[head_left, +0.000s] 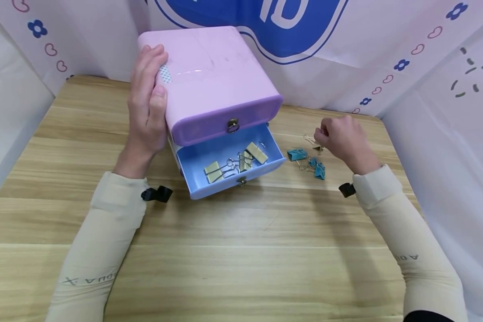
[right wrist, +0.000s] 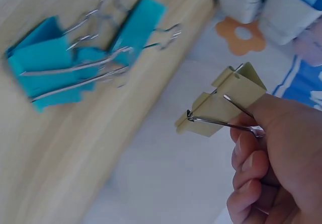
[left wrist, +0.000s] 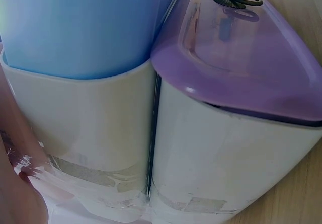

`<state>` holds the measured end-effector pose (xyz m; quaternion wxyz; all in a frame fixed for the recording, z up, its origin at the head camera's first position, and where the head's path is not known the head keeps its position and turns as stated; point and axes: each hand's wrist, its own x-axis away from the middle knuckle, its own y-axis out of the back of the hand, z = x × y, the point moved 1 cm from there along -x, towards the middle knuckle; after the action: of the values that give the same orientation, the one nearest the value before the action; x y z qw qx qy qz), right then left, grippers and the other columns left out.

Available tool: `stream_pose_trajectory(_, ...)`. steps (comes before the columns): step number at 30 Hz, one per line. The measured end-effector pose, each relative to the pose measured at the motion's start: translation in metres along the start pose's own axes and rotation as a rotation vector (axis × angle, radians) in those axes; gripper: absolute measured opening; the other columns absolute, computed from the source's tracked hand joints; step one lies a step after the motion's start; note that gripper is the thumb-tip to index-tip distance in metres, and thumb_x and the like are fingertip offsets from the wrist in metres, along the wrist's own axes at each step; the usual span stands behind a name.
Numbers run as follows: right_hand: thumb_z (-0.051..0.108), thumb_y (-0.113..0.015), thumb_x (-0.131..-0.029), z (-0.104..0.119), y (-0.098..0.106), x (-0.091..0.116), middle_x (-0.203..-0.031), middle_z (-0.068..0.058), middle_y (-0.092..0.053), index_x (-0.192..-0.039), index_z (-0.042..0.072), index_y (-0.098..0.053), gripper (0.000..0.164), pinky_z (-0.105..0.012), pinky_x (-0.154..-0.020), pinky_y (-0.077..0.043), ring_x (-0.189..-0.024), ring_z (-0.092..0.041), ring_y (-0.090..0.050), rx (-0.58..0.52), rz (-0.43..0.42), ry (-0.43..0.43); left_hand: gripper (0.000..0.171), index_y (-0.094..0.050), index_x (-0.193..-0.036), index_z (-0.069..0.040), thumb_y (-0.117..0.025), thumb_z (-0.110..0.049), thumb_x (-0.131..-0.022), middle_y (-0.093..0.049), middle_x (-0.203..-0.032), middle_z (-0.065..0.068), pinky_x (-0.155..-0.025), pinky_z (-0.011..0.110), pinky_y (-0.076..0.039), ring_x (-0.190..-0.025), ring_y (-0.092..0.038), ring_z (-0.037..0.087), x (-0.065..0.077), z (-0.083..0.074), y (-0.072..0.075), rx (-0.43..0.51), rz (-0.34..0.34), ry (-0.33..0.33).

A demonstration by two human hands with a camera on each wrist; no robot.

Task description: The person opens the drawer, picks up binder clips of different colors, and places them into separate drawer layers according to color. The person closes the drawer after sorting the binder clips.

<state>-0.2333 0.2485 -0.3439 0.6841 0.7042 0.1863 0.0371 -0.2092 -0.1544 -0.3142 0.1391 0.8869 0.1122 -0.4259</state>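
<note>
Yellow clip (right wrist: 219, 108) in curled right hand (right wrist: 292, 158)

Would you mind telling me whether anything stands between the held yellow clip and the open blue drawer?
A teal clip lies on the tabletop between the yellow clip and the blue drawer, with the drawer's side wall beyond; nothing visible blocks the way over them.

Left sleeve (head_left: 86, 250) (lower left) and right sleeve (head_left: 414, 243) (lower right): cream fabric, folded cuffs (head_left: 116, 199), dark lettering (head_left: 90, 280); 2 black wrist fittings (head_left: 164, 194), 1 beside each cuff.
</note>
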Motion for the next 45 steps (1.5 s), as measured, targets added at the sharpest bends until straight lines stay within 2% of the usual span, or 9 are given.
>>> stream_pose_trajectory(7, 0.015, -0.053, -0.087, 0.020, 0.022, 0.000, -0.048, -0.002, -0.039, -0.054, 0.012, -0.042, 0.035, -0.027, -0.042, -0.028, -0.042, -0.016, -0.037, -0.049, -0.114, 0.073, 0.061, -0.052, -0.132, 0.008, -0.031, -0.025, -0.085, -0.049, -0.142, 0.025, -0.124, 0.031, -0.017, -0.145, -0.033, 0.019, 0.001, 0.005, 0.000, -0.010, 0.005, -0.032)
stream_pose_trajectory(12, 0.018, -0.055, -0.088, 0.037, 0.040, 0.001, -0.052, -0.004, -0.048, -0.057, 0.011, -0.049, 0.032, -0.028, -0.043, -0.034, -0.045, -0.019, -0.044, -0.059, -0.148, 0.099, 0.061, -0.053, -0.131, 0.008, -0.031, -0.026, -0.085, -0.049, -0.142, 0.025, -0.124, 0.031, -0.018, -0.144, -0.033, 0.019, 0.001, 0.005, 0.000, -0.011, 0.000, -0.037)
stream_pose_trajectory(20, 0.022, -0.055, -0.090, 0.072, 0.069, 0.005, -0.057, -0.003, -0.054, -0.066, 0.010, -0.057, 0.028, -0.027, -0.045, -0.037, -0.048, -0.019, -0.048, -0.068, -0.165, 0.162, 0.062, -0.052, -0.131, 0.007, -0.031, -0.026, -0.083, -0.048, -0.144, 0.022, -0.125, 0.029, -0.015, -0.146, -0.030, 0.021, 0.000, 0.000, 0.000, 0.002, 0.011, 0.024)
stream_pose_trajectory(28, 0.018, -0.056, -0.089, 0.107, 0.089, 0.005, -0.056, -0.002, -0.053, -0.068, 0.007, -0.062, 0.025, -0.025, -0.045, -0.032, -0.048, -0.016, -0.045, -0.100, -0.235, 0.282, 0.062, -0.053, -0.131, 0.008, -0.032, -0.026, -0.083, -0.048, -0.143, 0.023, -0.125, 0.029, -0.016, -0.146, -0.031, 0.022, 0.000, 0.000, 0.001, 0.014, 0.003, 0.022)
stream_pose_trajectory(36, 0.020, -0.055, -0.090, 0.143, 0.093, 0.000, -0.055, -0.002, -0.051, -0.065, 0.008, -0.056, 0.028, -0.023, -0.044, -0.031, -0.047, -0.015, -0.043, -0.113, -0.275, 0.394, 0.062, -0.053, -0.130, 0.008, -0.032, -0.025, -0.083, -0.049, -0.142, 0.024, -0.124, 0.030, -0.016, -0.145, -0.032, 0.024, 0.000, 0.000, 0.001, 0.006, 0.000, 0.015)
stream_pose_trajectory(45, 0.023, -0.052, -0.091, 0.172, 0.082, -0.006, -0.055, 0.000, -0.046, -0.065, 0.010, -0.053, 0.029, -0.024, -0.043, -0.026, -0.047, -0.014, -0.042, -0.085, -0.290, 0.469, 0.060, -0.052, -0.131, 0.009, -0.032, -0.024, -0.085, -0.049, -0.142, 0.025, -0.124, 0.031, -0.017, -0.144, -0.033, 0.021, 0.000, 0.003, 0.001, 0.004, 0.009, -0.021)
